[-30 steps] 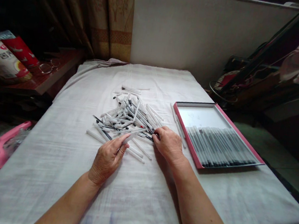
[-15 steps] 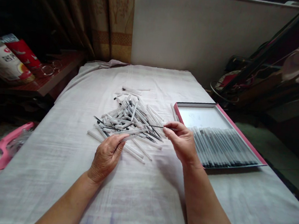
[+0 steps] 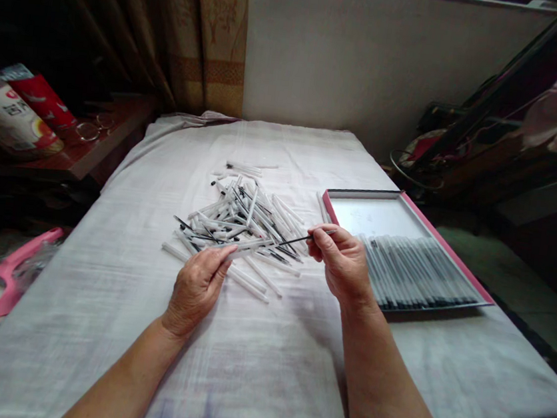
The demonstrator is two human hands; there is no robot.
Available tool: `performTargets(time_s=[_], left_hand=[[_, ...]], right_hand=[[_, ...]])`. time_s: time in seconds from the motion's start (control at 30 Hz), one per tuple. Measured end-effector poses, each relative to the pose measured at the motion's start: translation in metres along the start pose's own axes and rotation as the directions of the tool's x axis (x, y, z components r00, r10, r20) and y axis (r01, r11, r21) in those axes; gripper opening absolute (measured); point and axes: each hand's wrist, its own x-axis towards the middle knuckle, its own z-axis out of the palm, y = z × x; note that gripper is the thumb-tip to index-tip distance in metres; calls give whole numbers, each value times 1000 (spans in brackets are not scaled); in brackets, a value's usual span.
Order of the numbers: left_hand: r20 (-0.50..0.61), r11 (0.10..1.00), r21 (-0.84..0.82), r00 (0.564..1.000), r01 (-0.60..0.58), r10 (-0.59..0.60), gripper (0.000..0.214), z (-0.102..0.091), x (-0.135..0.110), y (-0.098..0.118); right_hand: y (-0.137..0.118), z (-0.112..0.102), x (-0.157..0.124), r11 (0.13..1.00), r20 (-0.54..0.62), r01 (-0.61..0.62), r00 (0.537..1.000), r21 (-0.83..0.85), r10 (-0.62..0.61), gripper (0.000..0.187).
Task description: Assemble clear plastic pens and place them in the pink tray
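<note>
A heap of clear pen barrels and thin black refills (image 3: pixel 244 222) lies in the middle of a table under a white cloth (image 3: pixel 251 360). My left hand (image 3: pixel 195 289) is closed on a clear pen barrel (image 3: pixel 248 248) that points right, just in front of the heap. My right hand (image 3: pixel 341 264) pinches a thin black refill (image 3: pixel 295 240) by its right end, its tip aimed left toward the barrel's open end. The two parts are a little apart.
A shallow pink-rimmed box (image 3: pixel 411 214) at the right holds a row of assembled pens (image 3: pixel 414 275). A low shelf at the left carries packets (image 3: pixel 5 114) and glasses (image 3: pixel 89 128). A pink tool (image 3: pixel 0 271) lies lower left. Curtains and a wall stand behind.
My right hand drew a black refill out of the heap, lifted it and tilted its tip toward the barrel. My left hand kept the barrel almost still.
</note>
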Motion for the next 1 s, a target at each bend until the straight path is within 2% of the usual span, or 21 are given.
performTargets(time_s=[0.27,0.37,0.47,0.67,0.8,0.9,1.0], left_hand=[[13,1000,28,1000,-6,6,30,1,0,-1],[4,999,36,1000,-1,1,29,0,1,-3],[-2,999,37,1000,6,-6,29,-1,1,-3],[-4,999,22,1000,24,-24,28,-2,1,0],[-12,995,-7,995,95,-95,26,-1,1,1],[-12,997,13,997,78,-78,26,-1,1,1],[-12,998,27,998,58,-58,25,0,1,1]], right_hand=[[-2,-3,0,999,46,-20,999,-36,22,21],[-6,-4,0,992,121,-89,988,-92,100,20],[-6,-3,-1,971,243,-136,953,-199,183,18],[7,4,-7,908,402,-43,887,-417,226,13],[12,6,-8,883,400,24,897,-469,188,16],[13,6,-7,812,388,94,906,-576,170,15],[11,6,-7,617,387,196,902,-762,191,18]])
